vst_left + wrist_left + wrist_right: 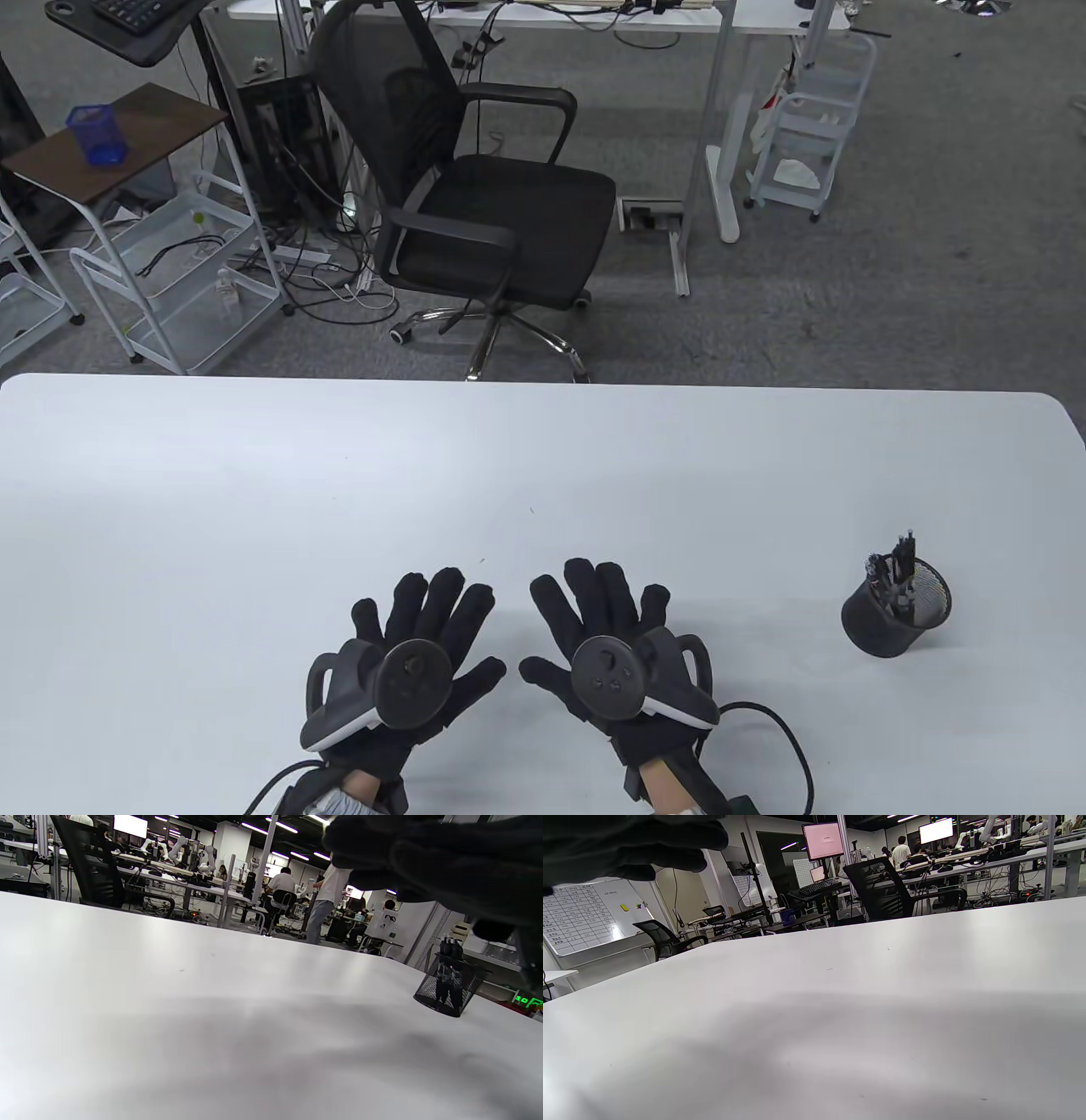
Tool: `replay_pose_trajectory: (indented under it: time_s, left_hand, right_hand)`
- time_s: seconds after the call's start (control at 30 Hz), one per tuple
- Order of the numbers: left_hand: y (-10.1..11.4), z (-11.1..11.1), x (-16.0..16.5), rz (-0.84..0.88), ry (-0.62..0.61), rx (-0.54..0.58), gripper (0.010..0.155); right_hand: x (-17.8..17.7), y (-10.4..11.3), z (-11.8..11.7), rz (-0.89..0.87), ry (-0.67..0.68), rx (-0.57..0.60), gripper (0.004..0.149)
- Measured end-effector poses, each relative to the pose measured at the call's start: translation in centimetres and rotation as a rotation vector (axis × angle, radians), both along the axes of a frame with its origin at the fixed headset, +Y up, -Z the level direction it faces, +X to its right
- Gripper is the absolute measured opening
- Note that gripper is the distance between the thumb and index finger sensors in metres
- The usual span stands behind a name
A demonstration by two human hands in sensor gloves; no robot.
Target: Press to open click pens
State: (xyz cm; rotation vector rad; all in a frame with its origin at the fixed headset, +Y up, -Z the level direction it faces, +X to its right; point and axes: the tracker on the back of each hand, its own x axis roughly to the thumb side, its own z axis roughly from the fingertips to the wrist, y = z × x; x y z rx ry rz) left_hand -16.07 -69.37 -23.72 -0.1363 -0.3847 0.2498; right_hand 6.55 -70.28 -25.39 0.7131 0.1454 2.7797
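From the table view, the left hand [407,654] and right hand [607,645] lie spread and empty on the white table [254,509], while the click pens [895,569] stand bunched in a black mesh pen cup [891,624] well off to the right; they look light, stiff and slick, best pinched mid-barrel. The left wrist view shows the cup [452,991] near the far edge without readable markings. The right wrist view shows only bare table [840,1018] and a distant whiteboard [581,916] whose writing is too small to read.

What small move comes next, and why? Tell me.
Probably reach the right hand toward the mesh pen cup and pick out a pen. Both hands, the left hand too, are open and hold nothing, while the pens stand in the cup at the right.
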Motion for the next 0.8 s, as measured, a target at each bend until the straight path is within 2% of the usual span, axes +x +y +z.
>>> replay_pose_trajectory:
  time_s: [0.27,0.37,0.47,0.6,0.73,0.8]
  left_hand:
    - [0.0,0.0,0.0,-0.001,0.000,-0.002,0.071]
    - [0.1,0.0,-0.1,0.004,0.000,0.000,0.071]
    - [0.3,0.1,-0.2,0.016,0.000,0.003,0.071]
    - [0.3,0.2,-0.2,0.021,-0.005,0.000,0.071]
    - [0.3,0.2,-0.2,0.030,-0.008,-0.004,0.071]
    - [0.4,0.2,-0.2,0.033,-0.007,-0.004,0.071]
  right_hand:
    - [1.3,1.5,-0.4,-0.093,-0.058,0.014,0.082]
    - [2.3,2.3,-0.4,-0.133,-0.115,0.067,0.080]
    - [4.7,3.2,-0.4,-0.174,-0.238,0.142,0.079]
    - [8.6,3.5,-0.6,-0.227,-0.405,0.167,0.081]
    - [13.3,3.5,-0.9,-0.197,-0.585,0.203,0.081]
    - [15.7,3.4,-0.9,-0.183,-0.706,0.265,0.081]
